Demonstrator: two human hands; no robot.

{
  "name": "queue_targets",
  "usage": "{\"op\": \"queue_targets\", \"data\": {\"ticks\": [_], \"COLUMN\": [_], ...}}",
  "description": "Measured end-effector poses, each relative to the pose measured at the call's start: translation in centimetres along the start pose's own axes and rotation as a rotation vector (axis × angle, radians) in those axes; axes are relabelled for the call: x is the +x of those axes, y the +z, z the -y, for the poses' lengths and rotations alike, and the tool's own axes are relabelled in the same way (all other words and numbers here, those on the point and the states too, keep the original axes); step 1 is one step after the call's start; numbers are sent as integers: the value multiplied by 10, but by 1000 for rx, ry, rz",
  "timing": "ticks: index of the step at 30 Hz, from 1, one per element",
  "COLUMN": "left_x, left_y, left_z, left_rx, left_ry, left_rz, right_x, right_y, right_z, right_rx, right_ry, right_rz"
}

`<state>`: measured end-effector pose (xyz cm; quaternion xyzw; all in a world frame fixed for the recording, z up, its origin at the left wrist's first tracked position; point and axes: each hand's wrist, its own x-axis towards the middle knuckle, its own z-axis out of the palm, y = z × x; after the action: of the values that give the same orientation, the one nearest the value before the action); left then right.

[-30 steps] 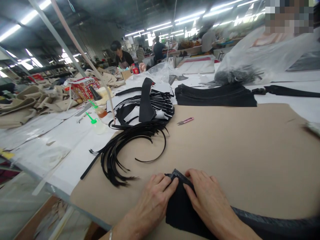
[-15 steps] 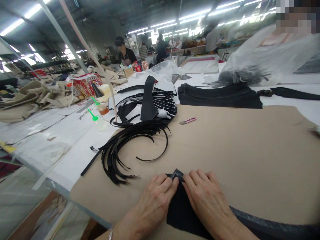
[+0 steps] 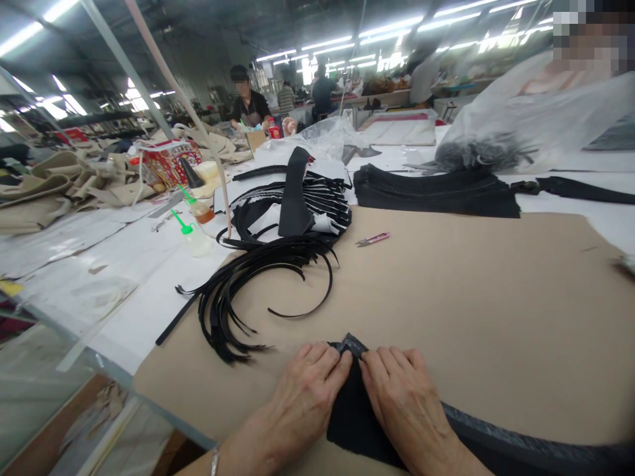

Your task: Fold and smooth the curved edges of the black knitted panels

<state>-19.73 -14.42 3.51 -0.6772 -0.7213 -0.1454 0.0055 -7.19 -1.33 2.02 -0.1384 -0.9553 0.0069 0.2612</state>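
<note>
A black fabric piece (image 3: 350, 410) lies on the brown cardboard sheet (image 3: 471, 291) at the near edge, running off to the right under my forearm. My left hand (image 3: 305, 396) rests on its left side with the fingers pressed together at the piece's top corner. My right hand (image 3: 404, 400) lies on the fabric beside it, fingertips pinching the same corner (image 3: 351, 345). Both hands touch the fabric and nearly meet at the fingertips.
A fan of curved black strips (image 3: 248, 284) lies left of my hands. Pink thread snips (image 3: 371, 239) sit on the cardboard. Stacked black pieces (image 3: 436, 188), glue bottles with green caps (image 3: 191, 235), a plastic bag (image 3: 536, 119) and beige fabric (image 3: 59, 188) crowd the table. Other people work behind.
My fingertips have drawn closer together at the fabric's top corner. The view has shifted slightly; nothing else moved.
</note>
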Motion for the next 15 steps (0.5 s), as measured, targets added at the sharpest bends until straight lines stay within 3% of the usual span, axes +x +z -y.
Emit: {"op": "queue_targets", "data": {"ticks": [4,8,11,15], "left_x": [3,8,11,11], "left_y": [-5,-11,-11,-6], "left_z": [0,2,4,8], "left_rx": [-63,-108,-30,127], "left_ry": [-40,-98,-1,143], "left_rz": [-42,-117,-69,-50], "right_x": [2,-1,-4,1], "right_y": [-5,-8,-10,-18], "right_z": [2,3,1,0], "right_rx": [10,46,68,135], "right_ry": [12,21,53,208], "right_rz": [92,76,62,132]}}
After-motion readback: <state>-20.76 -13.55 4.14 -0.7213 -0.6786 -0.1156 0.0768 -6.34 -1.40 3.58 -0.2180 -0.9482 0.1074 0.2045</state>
